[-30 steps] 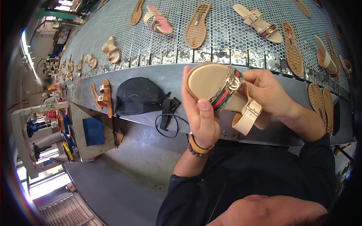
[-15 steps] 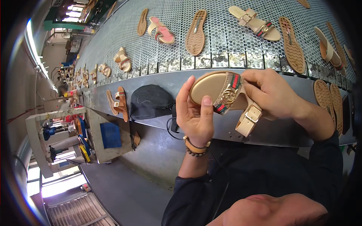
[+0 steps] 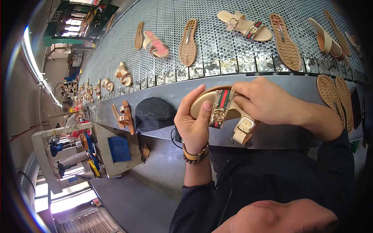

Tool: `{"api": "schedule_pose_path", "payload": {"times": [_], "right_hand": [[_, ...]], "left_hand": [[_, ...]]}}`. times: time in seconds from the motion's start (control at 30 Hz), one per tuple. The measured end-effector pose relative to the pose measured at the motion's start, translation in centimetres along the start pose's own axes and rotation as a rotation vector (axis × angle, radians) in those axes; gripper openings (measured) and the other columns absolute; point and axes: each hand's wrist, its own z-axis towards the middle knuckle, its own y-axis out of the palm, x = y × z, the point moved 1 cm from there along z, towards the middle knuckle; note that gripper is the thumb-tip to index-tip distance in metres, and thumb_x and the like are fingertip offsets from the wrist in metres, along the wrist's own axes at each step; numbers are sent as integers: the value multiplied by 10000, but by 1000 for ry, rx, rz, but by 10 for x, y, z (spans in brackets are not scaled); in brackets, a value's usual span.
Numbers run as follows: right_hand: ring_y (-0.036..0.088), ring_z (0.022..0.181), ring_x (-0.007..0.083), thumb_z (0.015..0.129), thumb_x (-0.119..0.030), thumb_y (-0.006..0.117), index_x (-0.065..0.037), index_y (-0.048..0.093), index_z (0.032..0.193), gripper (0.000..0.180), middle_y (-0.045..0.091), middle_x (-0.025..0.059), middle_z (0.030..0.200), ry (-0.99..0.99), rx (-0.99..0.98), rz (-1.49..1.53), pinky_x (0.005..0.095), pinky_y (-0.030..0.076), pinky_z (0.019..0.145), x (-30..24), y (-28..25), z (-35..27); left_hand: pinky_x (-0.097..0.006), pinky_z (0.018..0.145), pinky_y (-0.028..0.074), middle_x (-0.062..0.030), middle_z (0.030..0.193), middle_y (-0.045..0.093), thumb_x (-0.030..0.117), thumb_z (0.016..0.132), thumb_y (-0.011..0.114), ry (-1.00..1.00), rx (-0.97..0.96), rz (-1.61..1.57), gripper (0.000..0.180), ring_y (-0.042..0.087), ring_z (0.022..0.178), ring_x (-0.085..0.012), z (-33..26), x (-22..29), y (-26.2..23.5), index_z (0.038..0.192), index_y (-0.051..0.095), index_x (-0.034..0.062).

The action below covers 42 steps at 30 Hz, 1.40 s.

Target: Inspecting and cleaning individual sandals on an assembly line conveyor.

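The sandal (image 3: 221, 110) is sitting slightly lower than half a second ago.
Left hand (image 3: 194, 126) is gripping its sole; right hand (image 3: 264, 103) fingers are pressing the striped strap (image 3: 219, 106); the buckle strap (image 3: 244, 130) is hanging loose, unfastened.

Sandal's (image 3: 223, 112) far end behind right hand (image 3: 268, 103)

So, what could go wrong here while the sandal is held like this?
The sandal is held in the air by the left hand and right hand, over the belt's edge; a slip could drop it to the floor. The ankle strap hangs loose and might snag.
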Motion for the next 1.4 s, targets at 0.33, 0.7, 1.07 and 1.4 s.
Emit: {"api": "schedule_pose_path", "payload": {"times": [0.33, 0.7, 1.07, 1.4], "right_hand": [[720, 833, 374, 1025, -240, 597, 34, 692, 1036, 290, 723, 241, 907, 4, -336, -165, 437, 575, 769, 1, -25, -5], [726, 1005, 161, 945, -79, 743, 42, 603, 1281, 384, 734, 128, 1119, -16, 123, 1129, 268, 603, 831, 47, -45, 0], [688, 1008, 229, 940, -139, 707, 10, 545, 1286, 409, 679, 133, 1107, -68, -262, 400, 367, 557, 816, 9, -51, -32], [619, 993, 352, 688, -98, 874, -7, 568, 1294, 685, 608, 160, 1116, -386, 263, -341, 441, 518, 858, -10, -31, -57]], "left_hand": [[-266, 911, 540, -138, 1195, 756, -60, 946, 652, -206, -363, 146, 380, 691, 1052, -124, 1, 10, 11, 1320, 692, -3], [-362, 903, 600, -165, 1196, 661, 83, 929, 720, -217, -185, -574, 416, 693, 1056, -241, -25, -32, 13, 1247, 460, 17], [-532, 1155, 443, -250, 1572, 423, 42, 806, 867, -231, -451, -683, 1040, 467, 1442, -364, -18, -33, 44, 1630, 234, 55], [-445, 1164, 457, -254, 1526, 509, 22, 821, 857, -104, -292, -664, 837, 535, 1396, -306, -19, -18, 61, 1530, 416, -38]]}}
